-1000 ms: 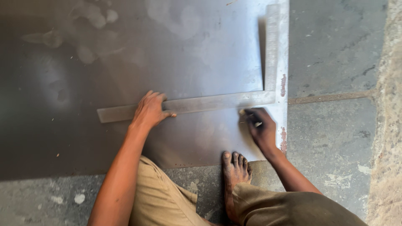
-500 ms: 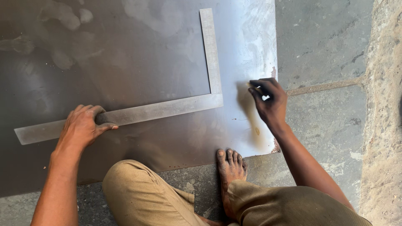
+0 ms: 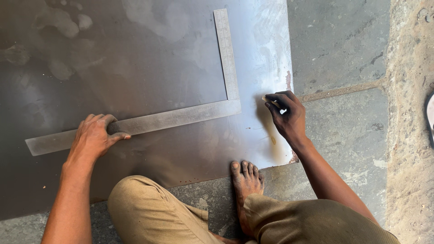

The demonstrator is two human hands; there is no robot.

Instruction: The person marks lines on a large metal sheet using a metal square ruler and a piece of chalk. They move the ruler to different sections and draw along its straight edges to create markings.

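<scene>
While no container of any kind shows in the head view, the work lies flat on the floor: a large dark metal sheet (image 3: 149,90) with an L-shaped steel square (image 3: 181,118) resting on it. The left hand (image 3: 92,138) presses down on the long arm of the square, palm and fingers spread flat over the blade with the thumb pointing toward 3 o'clock — it holds the tool by weight, not by a closed grip. From that hand the long arm runs out toward 2 o'clock to the corner, and the short arm climbs from the corner toward 12 o'clock. The right hand (image 3: 287,116) sits at 3 o'clock of the corner, near it but not touching the square, its fingers curled and pinched round a small pale marker (image 3: 267,99) whose tip points toward 9 o'clock just above the sheet's bright right edge. A bare foot (image 3: 246,178) stands at 6 o'clock of the corner, toes just on the sheet's lower edge, with tan trouser legs (image 3: 149,212) bent on either side. Around the sheet is a grey concrete floor (image 3: 343,54) with a joint line running across it — at 3 o'clock it gives way to rough, sandy ground (image 3: 411,113).
</scene>
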